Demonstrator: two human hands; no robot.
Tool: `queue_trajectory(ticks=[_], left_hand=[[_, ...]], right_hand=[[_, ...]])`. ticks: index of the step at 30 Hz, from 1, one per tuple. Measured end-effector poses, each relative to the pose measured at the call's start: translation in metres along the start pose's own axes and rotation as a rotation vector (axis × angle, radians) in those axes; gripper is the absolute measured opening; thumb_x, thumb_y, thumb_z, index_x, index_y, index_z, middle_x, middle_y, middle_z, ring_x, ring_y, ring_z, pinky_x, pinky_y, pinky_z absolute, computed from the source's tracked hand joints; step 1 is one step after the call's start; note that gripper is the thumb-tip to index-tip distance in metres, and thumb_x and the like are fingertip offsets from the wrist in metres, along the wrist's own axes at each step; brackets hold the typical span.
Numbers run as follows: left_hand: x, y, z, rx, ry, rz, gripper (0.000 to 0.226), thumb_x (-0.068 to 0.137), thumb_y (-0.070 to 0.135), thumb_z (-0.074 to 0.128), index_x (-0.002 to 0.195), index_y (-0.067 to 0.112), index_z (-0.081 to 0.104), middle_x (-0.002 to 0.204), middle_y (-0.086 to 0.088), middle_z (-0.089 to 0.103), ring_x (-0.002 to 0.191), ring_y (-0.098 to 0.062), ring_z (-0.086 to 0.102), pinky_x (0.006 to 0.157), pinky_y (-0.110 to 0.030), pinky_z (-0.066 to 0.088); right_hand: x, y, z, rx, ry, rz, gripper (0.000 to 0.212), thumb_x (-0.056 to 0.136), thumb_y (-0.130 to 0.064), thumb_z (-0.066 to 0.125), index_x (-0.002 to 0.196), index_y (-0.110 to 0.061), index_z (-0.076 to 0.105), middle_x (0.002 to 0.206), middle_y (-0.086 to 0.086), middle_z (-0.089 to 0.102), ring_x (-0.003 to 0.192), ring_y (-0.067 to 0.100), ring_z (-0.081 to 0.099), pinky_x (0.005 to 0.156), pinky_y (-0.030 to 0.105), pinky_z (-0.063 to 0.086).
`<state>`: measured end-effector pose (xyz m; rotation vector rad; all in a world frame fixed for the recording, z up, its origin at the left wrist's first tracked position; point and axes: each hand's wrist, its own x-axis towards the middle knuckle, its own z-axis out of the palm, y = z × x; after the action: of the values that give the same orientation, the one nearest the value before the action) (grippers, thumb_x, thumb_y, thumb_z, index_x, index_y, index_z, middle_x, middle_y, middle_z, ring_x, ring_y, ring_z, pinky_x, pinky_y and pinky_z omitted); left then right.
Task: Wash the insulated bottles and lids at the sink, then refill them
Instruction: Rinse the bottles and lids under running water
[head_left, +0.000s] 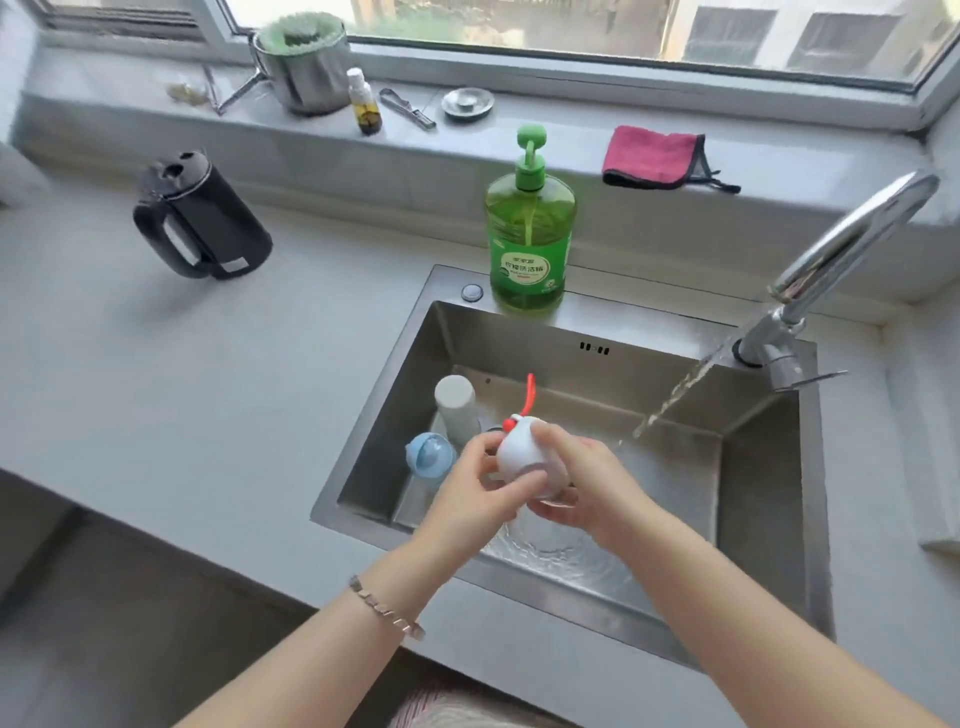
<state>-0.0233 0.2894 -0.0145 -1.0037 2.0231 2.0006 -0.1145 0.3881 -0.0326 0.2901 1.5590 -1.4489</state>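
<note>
White lid (524, 452) with red strap held over sink (387, 415), just left of tap (852, 234) stream. Left grip (467, 488) curled round its side; right grip (587, 483) cups opposite side. White bottle (456, 402) upright in sink; blue piece (430, 457), probably another lid, beside it.

The sink (763, 467) is brushed steel with a dull sheen; the tap (852, 234) at its back right corner is mirror-polished metal; the soap bottle (527, 249) on its back rim is glossy translucent plastic; the white lid (524, 457) looks like smooth plastic, its red strap (530, 395) perhaps rubber; the worktop (208, 395) is matt.
</note>
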Motion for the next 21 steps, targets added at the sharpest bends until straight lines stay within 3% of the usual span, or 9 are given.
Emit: queue_trajectory(ticks=[3,5,8,11,13,16,18,21], left_hand=[[0.017,0.008,-0.036,-0.049,0.072,0.06,0.051,0.073,0.028,0.077,0.117,0.022,0.05,0.099,-0.002,0.065,0.08,-0.004,0.065,0.065,-0.016,0.05],[0.03,0.011,-0.061,-0.057,0.094,0.106,0.048,0.075,0.023,0.077,0.115,0.022,0.052,0.096,-0.001,0.065,0.073,0.002,0.064,0.063,-0.013,0.048],[0.06,0.015,-0.11,0.124,0.13,0.192,0.054,0.066,0.023,0.084,0.111,0.027,0.055,0.101,0.0,0.06,0.076,-0.001,0.065,0.065,-0.013,0.05],[0.114,0.026,-0.162,0.412,0.227,0.322,0.058,0.06,0.024,0.083,0.109,0.038,0.056,0.107,0.004,0.05,0.098,-0.021,0.059,0.085,-0.028,0.052],[0.152,0.037,-0.185,0.597,0.255,0.394,0.062,0.063,0.024,0.081,0.119,0.029,0.054,0.111,0.002,0.049,0.109,-0.026,0.049,0.096,-0.032,0.041],[0.205,0.046,-0.206,0.762,0.261,0.438,0.067,0.07,0.019,0.079,0.127,0.011,0.046,0.121,-0.009,0.051,0.113,-0.029,0.04,0.087,-0.026,0.03],[0.233,0.041,-0.215,0.813,0.22,0.437,0.061,0.073,0.016,0.076,0.125,0.008,0.046,0.119,-0.01,0.052,0.111,-0.031,0.037,0.081,-0.023,0.027],[0.257,0.021,-0.226,0.955,0.111,0.439,0.049,0.075,0.008,0.069,0.12,0.007,0.05,0.116,-0.011,0.054,0.108,-0.031,0.037,0.083,-0.026,0.03]], right_hand=[[0.009,-0.008,0.048,0.025,0.017,-0.065,0.078,0.079,-0.037,0.068,0.14,-0.011,0.026,0.107,0.004,0.06,0.088,0.016,0.066,0.072,0.03,0.056],[0.019,-0.013,0.069,0.005,0.013,-0.074,0.074,0.083,-0.037,0.065,0.141,-0.015,0.025,0.109,0.0,0.057,0.094,0.017,0.065,0.083,0.032,0.054],[0.035,-0.021,0.09,-0.065,0.032,-0.061,0.062,0.083,-0.041,0.064,0.132,-0.012,0.04,0.112,0.007,0.061,0.091,0.019,0.066,0.076,0.03,0.055],[0.051,-0.025,0.099,-0.084,0.193,-0.062,0.034,0.09,-0.022,0.057,0.12,-0.009,0.05,0.103,0.009,0.064,0.085,0.018,0.064,0.073,0.028,0.053],[0.059,-0.024,0.1,-0.058,0.29,-0.052,0.024,0.091,-0.013,0.052,0.114,-0.007,0.055,0.093,0.008,0.066,0.083,0.019,0.065,0.077,0.031,0.052],[0.066,-0.02,0.101,-0.022,0.387,-0.033,0.018,0.091,-0.008,0.049,0.107,-0.007,0.058,0.087,0.008,0.067,0.081,0.021,0.065,0.071,0.026,0.051],[0.069,-0.017,0.101,0.01,0.43,-0.02,0.016,0.091,-0.006,0.048,0.103,-0.008,0.059,0.084,0.008,0.066,0.077,0.02,0.064,0.069,0.026,0.05],[0.075,-0.014,0.099,0.047,0.476,-0.005,0.016,0.091,-0.003,0.047,0.098,-0.009,0.059,0.081,0.007,0.066,0.072,0.017,0.064,0.075,0.029,0.05]])
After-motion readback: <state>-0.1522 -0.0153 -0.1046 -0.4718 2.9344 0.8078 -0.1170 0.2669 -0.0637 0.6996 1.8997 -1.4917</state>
